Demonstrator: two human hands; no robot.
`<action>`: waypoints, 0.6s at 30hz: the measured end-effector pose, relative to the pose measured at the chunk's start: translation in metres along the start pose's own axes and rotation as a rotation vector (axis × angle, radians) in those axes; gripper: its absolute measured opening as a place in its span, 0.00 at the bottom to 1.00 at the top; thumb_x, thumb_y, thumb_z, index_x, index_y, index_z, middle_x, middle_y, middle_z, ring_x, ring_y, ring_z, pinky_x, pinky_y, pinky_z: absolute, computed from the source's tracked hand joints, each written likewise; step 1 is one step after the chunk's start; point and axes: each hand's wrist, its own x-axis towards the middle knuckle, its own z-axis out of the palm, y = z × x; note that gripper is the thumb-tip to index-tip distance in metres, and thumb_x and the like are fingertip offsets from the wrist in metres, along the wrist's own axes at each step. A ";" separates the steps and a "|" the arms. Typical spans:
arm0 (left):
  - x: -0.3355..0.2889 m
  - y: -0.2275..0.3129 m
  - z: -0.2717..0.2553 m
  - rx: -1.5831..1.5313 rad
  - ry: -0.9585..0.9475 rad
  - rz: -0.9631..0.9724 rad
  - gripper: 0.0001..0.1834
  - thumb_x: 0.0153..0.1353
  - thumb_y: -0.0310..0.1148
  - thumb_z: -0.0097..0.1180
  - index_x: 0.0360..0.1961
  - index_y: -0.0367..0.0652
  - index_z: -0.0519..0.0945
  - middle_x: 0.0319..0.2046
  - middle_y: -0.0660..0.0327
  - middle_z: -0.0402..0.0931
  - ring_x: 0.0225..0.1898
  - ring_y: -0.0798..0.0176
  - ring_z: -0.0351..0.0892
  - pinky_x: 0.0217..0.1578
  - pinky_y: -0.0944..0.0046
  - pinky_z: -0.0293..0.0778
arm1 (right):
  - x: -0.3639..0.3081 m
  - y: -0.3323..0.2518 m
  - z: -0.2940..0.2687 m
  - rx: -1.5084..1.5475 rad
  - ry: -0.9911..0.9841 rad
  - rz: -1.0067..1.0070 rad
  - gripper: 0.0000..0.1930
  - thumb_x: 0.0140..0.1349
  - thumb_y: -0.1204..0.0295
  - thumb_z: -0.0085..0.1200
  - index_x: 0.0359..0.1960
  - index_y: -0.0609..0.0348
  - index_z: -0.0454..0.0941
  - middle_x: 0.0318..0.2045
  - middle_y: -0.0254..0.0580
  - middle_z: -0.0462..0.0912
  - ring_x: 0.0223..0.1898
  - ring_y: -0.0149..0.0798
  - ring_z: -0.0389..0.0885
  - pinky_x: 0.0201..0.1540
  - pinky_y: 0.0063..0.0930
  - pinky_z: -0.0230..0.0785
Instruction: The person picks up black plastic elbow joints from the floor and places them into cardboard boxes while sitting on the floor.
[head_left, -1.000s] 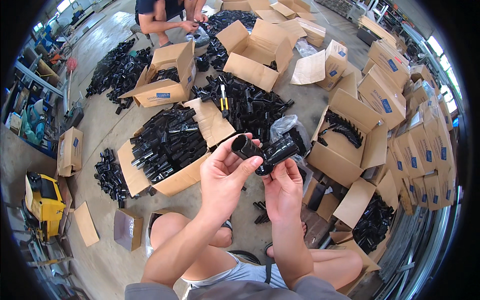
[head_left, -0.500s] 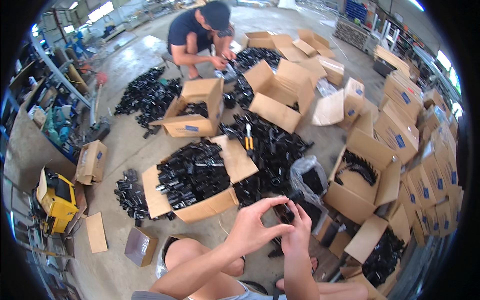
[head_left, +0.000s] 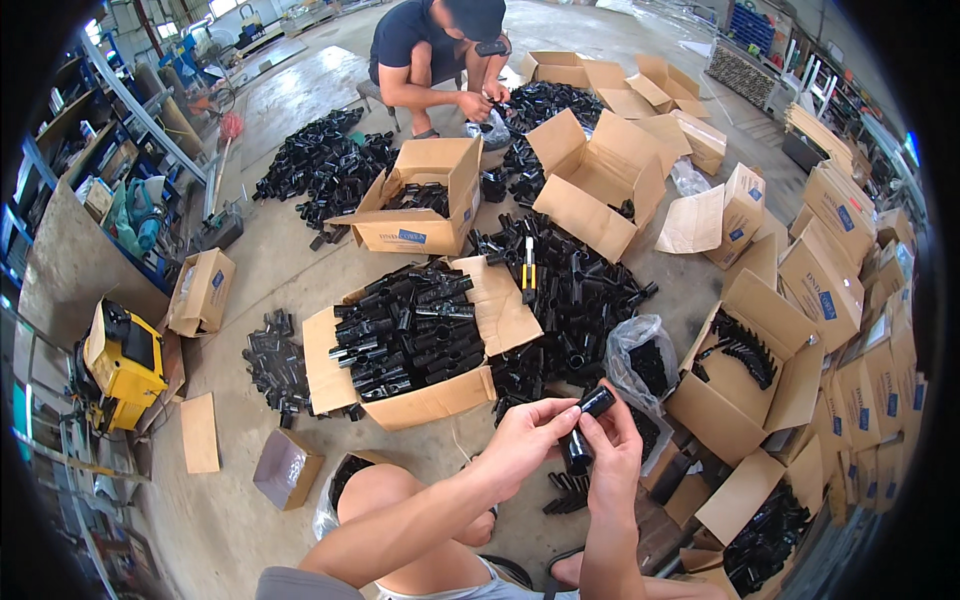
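Note:
A glossy black tube-like fitting (head_left: 577, 452) with a side branch, apparently a pipe tee, is held in front of my knees. My left hand (head_left: 525, 435) pinches it from the left with thumb and fingers. From the other side, my right hand (head_left: 613, 440) grips it too, its thumb close to the left one. Just beyond lies a heap of similar black fittings (head_left: 590, 305), with a yellow-handled tool (head_left: 528, 285) on top. Left of the heap is an open cardboard box (head_left: 432, 402) filled with black fittings. A clear plastic bag (head_left: 622, 350) holding black pieces stands beyond my right hand.
Across the piles a co-worker (head_left: 415, 50) sits handling small parts. Open cardboard boxes (head_left: 600, 215) stand around the heaps, and closed cartons (head_left: 825, 270) are stacked at right. A yellow machine (head_left: 130, 370) stands at left. A small open box (head_left: 285, 470) sits left of my knee.
The fitting has been turned and now shows more of its length between my hands. My left hand's fingers have closed in from a wide curve. The view has shifted slightly.

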 end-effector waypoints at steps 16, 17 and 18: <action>-0.003 0.010 0.000 -0.115 0.124 0.110 0.17 0.73 0.36 0.56 0.59 0.45 0.76 0.49 0.65 0.79 0.48 0.71 0.78 0.49 0.63 0.76 | 0.106 0.194 -0.181 -1.384 0.347 0.381 0.13 0.56 0.70 0.68 0.40 0.56 0.79 0.41 0.54 0.86 0.49 0.57 0.84 0.52 0.49 0.75; -0.004 0.011 0.001 -0.114 0.126 0.111 0.17 0.73 0.36 0.56 0.59 0.45 0.76 0.49 0.65 0.79 0.48 0.71 0.78 0.49 0.63 0.76 | 0.106 0.195 -0.179 -1.382 0.345 0.381 0.13 0.56 0.70 0.68 0.40 0.56 0.79 0.41 0.54 0.86 0.49 0.57 0.84 0.52 0.49 0.75; -0.005 0.012 0.001 -0.111 0.131 0.113 0.17 0.73 0.36 0.56 0.59 0.44 0.76 0.49 0.64 0.79 0.48 0.71 0.78 0.49 0.63 0.76 | 0.106 0.197 -0.178 -1.396 0.348 0.384 0.12 0.56 0.71 0.67 0.40 0.56 0.80 0.41 0.54 0.87 0.49 0.57 0.85 0.51 0.49 0.76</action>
